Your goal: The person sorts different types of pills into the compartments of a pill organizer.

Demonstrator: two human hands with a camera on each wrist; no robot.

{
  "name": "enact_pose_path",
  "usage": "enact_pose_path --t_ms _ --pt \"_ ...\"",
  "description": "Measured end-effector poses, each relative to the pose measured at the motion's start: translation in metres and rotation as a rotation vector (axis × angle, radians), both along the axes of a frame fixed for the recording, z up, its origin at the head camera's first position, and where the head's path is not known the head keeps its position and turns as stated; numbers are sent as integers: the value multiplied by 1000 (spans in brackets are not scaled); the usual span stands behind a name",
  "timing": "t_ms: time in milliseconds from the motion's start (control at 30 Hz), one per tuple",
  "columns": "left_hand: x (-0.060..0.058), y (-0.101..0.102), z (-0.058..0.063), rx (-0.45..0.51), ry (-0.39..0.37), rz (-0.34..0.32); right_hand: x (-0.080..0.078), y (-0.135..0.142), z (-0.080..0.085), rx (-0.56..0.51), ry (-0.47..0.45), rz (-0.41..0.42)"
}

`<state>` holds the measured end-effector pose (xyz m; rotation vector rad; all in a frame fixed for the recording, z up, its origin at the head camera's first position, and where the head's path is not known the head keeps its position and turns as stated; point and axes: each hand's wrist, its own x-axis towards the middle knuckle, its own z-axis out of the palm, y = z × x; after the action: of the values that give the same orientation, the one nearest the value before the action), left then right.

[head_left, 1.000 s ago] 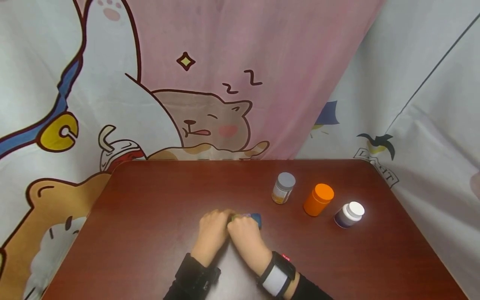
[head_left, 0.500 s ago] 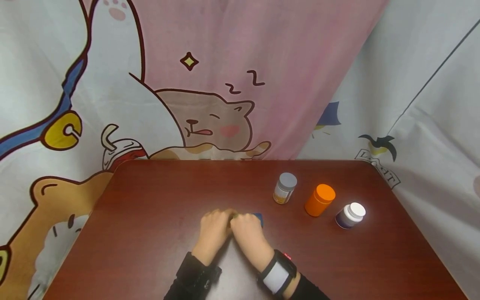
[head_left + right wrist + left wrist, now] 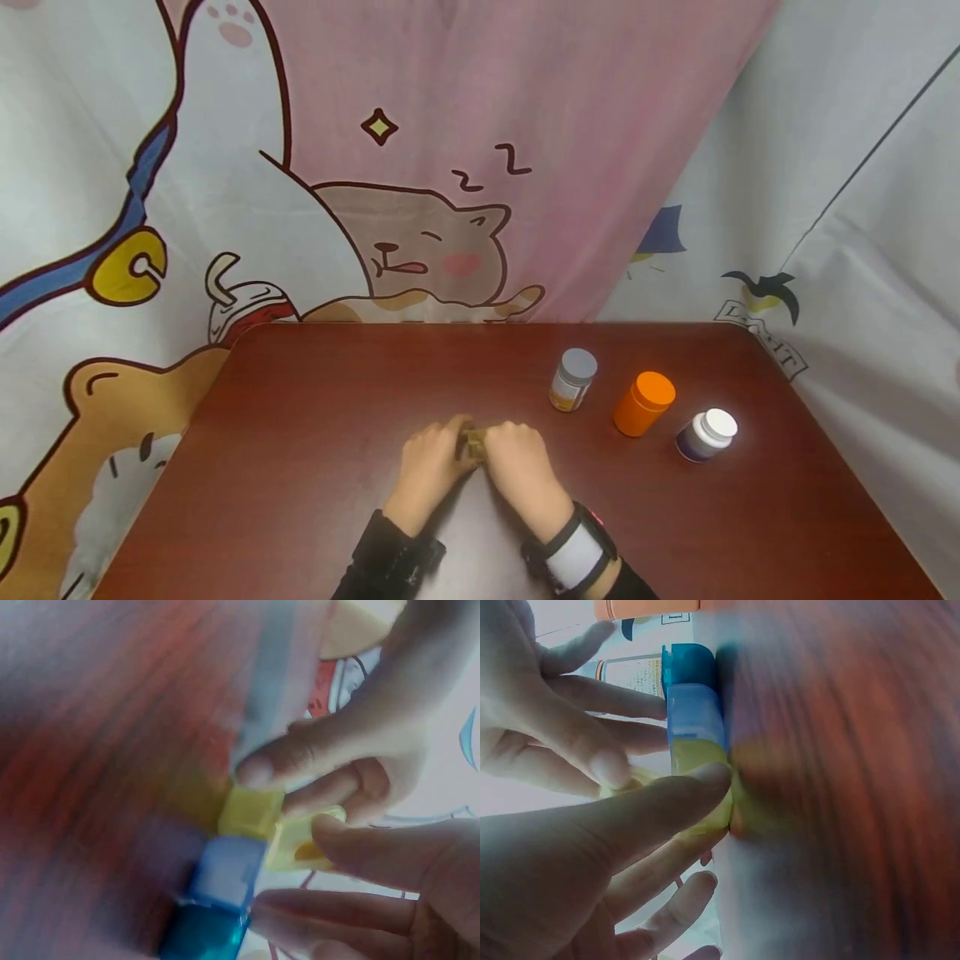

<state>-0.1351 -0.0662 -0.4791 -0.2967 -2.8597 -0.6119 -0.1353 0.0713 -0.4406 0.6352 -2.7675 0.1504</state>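
In both wrist views a pill organizer stands on the table, with yellow, blue and teal translucent compartments (image 3: 695, 712). Its yellow lid (image 3: 294, 844) is swung up. My left hand (image 3: 431, 462) grips the yellow end, thumb on one face and fingers behind. My right hand (image 3: 521, 467) is at the other side: its thumb (image 3: 352, 844) touches the raised lid, and its fingers reach the box's side near the blue and teal part. Only a yellow bit of the organizer (image 3: 475, 446) shows between the hands in the head view; the rest is hidden.
To the right on the brown table (image 3: 315, 400) stand a grey-capped bottle (image 3: 573, 380), an orange bottle (image 3: 643, 404) and a white-capped bottle (image 3: 706, 435). A printed curtain (image 3: 435, 108) hangs right behind the table's far edge.
My right hand has shifted a little right, away from the left. A yellow part now shows between the hands, while the blue end seen earlier is covered.
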Motion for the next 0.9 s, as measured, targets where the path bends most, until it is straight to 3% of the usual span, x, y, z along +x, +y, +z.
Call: enact_pose_path --t_ms 200,467,600,733,900 --pt "3 3 4 21 -55 -25 -13 12 5 -231 -130 -52" --pt "3 4 8 31 -89 -31 -37 22 -3 -350 -154 -56" --pt "1 4 9 41 -87 -32 -48 36 3 -465 -207 -19" --pt "-1 4 6 52 -89 -32 -50 63 20 -583 -135 -26" --pt "-1 6 1 46 -105 -17 -52 95 28 -575 37 -130"
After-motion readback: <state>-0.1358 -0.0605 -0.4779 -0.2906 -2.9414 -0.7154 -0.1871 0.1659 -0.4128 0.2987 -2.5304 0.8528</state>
